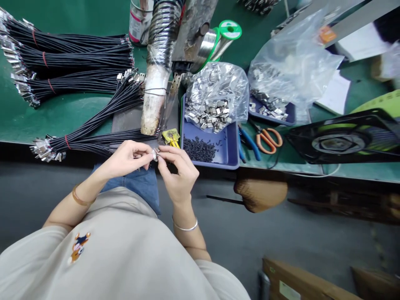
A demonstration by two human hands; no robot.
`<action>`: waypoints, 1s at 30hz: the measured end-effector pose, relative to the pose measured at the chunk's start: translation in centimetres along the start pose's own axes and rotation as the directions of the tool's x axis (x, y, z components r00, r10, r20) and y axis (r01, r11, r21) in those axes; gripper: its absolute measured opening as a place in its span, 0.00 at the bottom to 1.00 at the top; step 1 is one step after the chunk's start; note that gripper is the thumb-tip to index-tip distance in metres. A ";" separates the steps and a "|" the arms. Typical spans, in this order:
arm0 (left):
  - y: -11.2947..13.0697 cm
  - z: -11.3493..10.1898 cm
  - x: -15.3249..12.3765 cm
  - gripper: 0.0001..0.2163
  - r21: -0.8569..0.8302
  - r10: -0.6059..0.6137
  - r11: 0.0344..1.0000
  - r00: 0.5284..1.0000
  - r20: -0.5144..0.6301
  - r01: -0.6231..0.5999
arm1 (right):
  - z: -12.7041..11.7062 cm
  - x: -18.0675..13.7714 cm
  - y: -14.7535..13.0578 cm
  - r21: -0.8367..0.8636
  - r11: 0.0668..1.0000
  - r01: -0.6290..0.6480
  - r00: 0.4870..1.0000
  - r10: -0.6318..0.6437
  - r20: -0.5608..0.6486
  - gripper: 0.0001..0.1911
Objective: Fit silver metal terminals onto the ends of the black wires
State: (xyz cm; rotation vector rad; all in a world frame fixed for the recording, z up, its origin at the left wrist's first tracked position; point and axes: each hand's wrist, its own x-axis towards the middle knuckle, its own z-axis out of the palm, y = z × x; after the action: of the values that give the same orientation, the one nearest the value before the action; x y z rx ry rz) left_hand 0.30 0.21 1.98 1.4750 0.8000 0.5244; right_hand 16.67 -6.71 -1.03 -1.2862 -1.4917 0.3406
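At the table's front edge, my left hand point(130, 156) and my right hand point(178, 166) meet fingertip to fingertip. Both pinch a small silver metal connector point(154, 154), partly hidden by the fingers. Just beyond them lies a bundle of black cables point(125, 136) with metal connector ends point(45, 149) at its left. A yellow packet point(171, 136) is close to my right fingers. To the right, a blue tray point(229, 146) holds small black pieces point(200, 149) and a clear plastic bag of metal connectors point(215, 114).
A wrapped duct point(153, 96) and a soldering holder point(184, 46) hang over the work spot. Tied cable bundles point(81, 60) lie at the left. Solder spools point(230, 30), blue-handled pliers point(248, 141), orange-handled scissors point(269, 141) and a black fan point(340, 141) are on the right.
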 end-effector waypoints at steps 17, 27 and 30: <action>-1.1 1.4 0.5 0.08 -0.206 -0.001 0.977 0.956 -0.294 -0.062 | 0.4 -0.8 -0.4 -0.107 0.992 0.070 0.983 -0.086 -0.161 0.05; -1.4 1.9 0.8 0.08 -0.166 0.025 0.982 0.922 -0.387 -0.096 | 1.3 -0.5 0.5 -0.010 1.000 -0.004 0.981 0.002 -0.196 0.03; -1.6 2.1 1.0 0.10 -0.112 0.042 0.989 0.906 -0.422 -0.098 | 1.3 -0.3 0.7 -0.160 0.981 0.108 0.982 -0.130 -0.136 0.05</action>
State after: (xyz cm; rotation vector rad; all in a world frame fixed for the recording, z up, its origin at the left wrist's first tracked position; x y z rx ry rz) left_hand 2.28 -0.53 0.08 1.2878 1.0270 0.9535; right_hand 15.92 -6.18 -2.19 -1.3052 -1.4836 0.0530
